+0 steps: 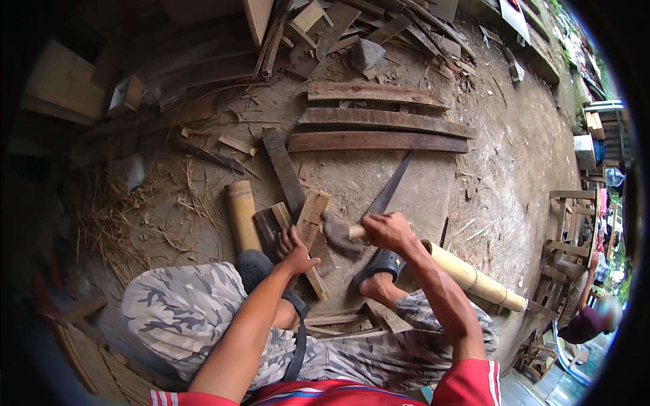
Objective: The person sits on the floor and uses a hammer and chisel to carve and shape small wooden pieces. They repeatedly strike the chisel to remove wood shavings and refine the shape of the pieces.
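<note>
My right hand (pixel 389 231) is wrapped round the handle of a claw hammer (pixel 342 238), whose metal head hangs beside a short wooden block (pixel 312 215). The fingers of my left hand (pixel 295 253) lie on one side of this block and the thumb on the other, steadying it. Under and around the block are other short wood pieces, one a thin strip (pixel 316 284) running toward me. Beyond my right hand a handsaw blade (pixel 392 185) lies on the ground; its handle is hidden. A dark plank (pixel 283 169) stretches away from the block.
Bamboo lengths lie left (pixel 242 213) and right (pixel 474 272) of my feet. Three boards (pixel 379 141) lie in a row farther off, with a scrap wood pile (pixel 386 30) and a stone (pixel 367 55) behind. Shavings (pixel 128 216) cover the left ground. Another person (pixel 586 325) is far right.
</note>
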Motion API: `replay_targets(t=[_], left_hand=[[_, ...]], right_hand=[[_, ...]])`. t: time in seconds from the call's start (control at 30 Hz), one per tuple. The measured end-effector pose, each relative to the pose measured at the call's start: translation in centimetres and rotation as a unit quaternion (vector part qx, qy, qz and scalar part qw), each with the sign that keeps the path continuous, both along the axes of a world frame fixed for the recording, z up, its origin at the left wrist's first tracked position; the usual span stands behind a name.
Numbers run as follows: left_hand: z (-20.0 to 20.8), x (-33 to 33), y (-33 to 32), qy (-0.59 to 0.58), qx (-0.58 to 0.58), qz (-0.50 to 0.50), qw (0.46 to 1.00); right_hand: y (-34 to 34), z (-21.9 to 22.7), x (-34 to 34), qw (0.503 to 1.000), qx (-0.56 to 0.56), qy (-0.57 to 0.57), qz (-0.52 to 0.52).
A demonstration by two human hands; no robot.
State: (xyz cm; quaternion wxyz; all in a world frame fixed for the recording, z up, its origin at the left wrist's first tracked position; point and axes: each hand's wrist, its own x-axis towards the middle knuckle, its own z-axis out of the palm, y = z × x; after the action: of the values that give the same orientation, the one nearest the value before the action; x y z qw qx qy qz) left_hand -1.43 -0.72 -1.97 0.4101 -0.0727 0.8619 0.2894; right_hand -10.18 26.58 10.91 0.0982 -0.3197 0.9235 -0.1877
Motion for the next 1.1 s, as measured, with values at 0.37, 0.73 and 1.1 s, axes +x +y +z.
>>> replay_targets(t=[0.37, 0.73, 1.1], left_hand=[[1.2, 0.7, -0.2, -0.025, -0.023, -0.018, 0.999], [1.0, -0.1, -0.2, -0.033, -0.03, -0.027, 0.999], [1.3, -0.2, -0.1, -0.03, -0.021, -0.017, 0.999]], right_hand=[[-1.6, -1.9, -6.8, 0.997, 0.012, 0.007, 0.08], [0.2, -3.8, -6.0, 0.999, 0.002, -0.022, 0.048], [-2.6, -3.7, -6.0, 0.995, -0.061, 0.04, 0.072]])
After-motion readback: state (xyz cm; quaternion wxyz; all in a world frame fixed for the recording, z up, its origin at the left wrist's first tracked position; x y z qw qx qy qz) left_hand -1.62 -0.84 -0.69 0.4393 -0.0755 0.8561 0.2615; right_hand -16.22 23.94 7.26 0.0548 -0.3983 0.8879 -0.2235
